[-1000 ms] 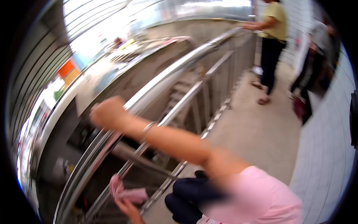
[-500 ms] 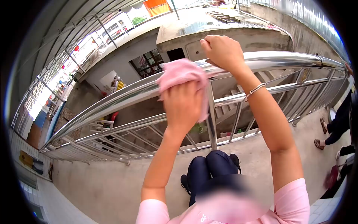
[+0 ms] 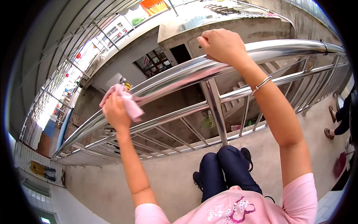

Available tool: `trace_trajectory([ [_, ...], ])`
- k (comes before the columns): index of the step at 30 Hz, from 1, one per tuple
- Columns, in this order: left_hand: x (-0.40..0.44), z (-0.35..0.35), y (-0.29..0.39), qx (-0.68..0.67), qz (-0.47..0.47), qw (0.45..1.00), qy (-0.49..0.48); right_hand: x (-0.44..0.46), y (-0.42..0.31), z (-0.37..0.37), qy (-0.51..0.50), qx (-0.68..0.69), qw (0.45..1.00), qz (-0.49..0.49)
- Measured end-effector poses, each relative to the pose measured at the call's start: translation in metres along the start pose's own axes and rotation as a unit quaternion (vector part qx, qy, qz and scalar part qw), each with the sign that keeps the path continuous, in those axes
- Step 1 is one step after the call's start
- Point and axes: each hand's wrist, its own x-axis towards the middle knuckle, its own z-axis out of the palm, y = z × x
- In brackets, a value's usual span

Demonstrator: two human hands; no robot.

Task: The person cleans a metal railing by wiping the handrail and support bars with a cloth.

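My left hand (image 3: 116,112) is closed around a bunched pink cloth (image 3: 128,103), pressed against the shiny metal railing (image 3: 179,72) on its left stretch. A corner of the cloth hangs toward me below the top rail. My right hand (image 3: 223,46) is curled into a fist over the top rail, right of the upright post (image 3: 213,108). No object shows in it, though its underside is hidden. A silver bangle (image 3: 263,84) circles the right wrist. The polished rail between my hands carries pinkish reflections.
Below and beyond the railing lie a lower yard, concrete stairs (image 3: 236,98) and a building with a barred window (image 3: 153,61). At the right edge another person's dark-trousered legs and patterned shoes (image 3: 330,133) stand on the concrete floor (image 3: 100,183). Clothes (image 3: 41,170) hang at far left.
My left hand has slid the pink cloth leftward along the top rail, away from the post. My right hand stays in nearly the same place. The view has shifted slightly.
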Motion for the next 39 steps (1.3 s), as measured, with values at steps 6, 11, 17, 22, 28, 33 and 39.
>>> trace_trajectory([
  [6, -0.029, -0.007, -0.131, 0.093, 0.056, 0.993, -0.036, -0.002, -0.002, 0.000, 0.047, 0.009, 0.999, -0.011],
  [11, -0.032, -0.010, -0.133, 0.070, 0.059, 0.995, 0.040, -0.003, -0.002, 0.003, 0.054, 0.004, 0.998, -0.015],
  [17, -0.017, 0.003, -0.080, 0.056, -0.017, 0.998, 0.016, -0.001, -0.001, 0.003, 0.046, -0.009, 0.999, -0.024],
  [22, -0.003, 0.006, -0.015, -0.027, -0.047, 0.998, 0.040, -0.002, -0.002, 0.002, 0.058, -0.015, 0.998, -0.030],
  [28, 0.022, 0.000, 0.080, -0.039, 0.011, 0.997, 0.061, -0.001, -0.003, 0.007, 0.068, -0.016, 0.997, -0.030],
  [33, 0.040, -0.004, 0.169, -0.115, 0.056, 0.991, 0.040, 0.000, -0.001, 0.010, 0.076, -0.023, 0.997, -0.026],
  [39, 0.050, -0.007, 0.231, -0.174, 0.149, 0.970, 0.075, 0.000, -0.001, 0.008, 0.076, -0.017, 0.997, -0.019],
])
